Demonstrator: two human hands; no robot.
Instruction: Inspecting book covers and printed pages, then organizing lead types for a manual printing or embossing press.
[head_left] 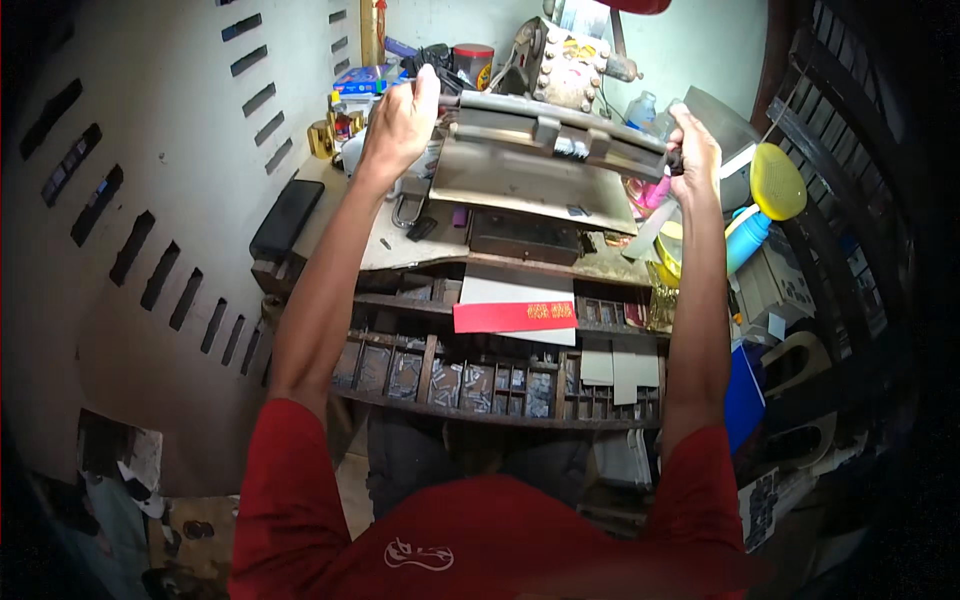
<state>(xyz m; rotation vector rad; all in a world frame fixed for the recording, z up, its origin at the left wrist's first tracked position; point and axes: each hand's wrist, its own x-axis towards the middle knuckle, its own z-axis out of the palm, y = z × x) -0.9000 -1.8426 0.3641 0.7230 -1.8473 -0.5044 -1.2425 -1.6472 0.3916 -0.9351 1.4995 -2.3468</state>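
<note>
With both arms stretched forward, I hold a long dark metal type holder level, by its two ends. My left hand is closed round its left end, thumb up. Around the right end, by a dark knob, my right hand is closed too. Small shiny metal pieces sit in the holder's middle. Beneath it lies a pale flat board. Nearer to me, a red ribbon with gold lettering rests across a white card.
Wooden type trays with several metal pieces in compartments jut toward my lap. A bolted machine stands behind. At right are a blue bottle and a yellow paddle-shaped thing. A black case lies left, near the slotted wall.
</note>
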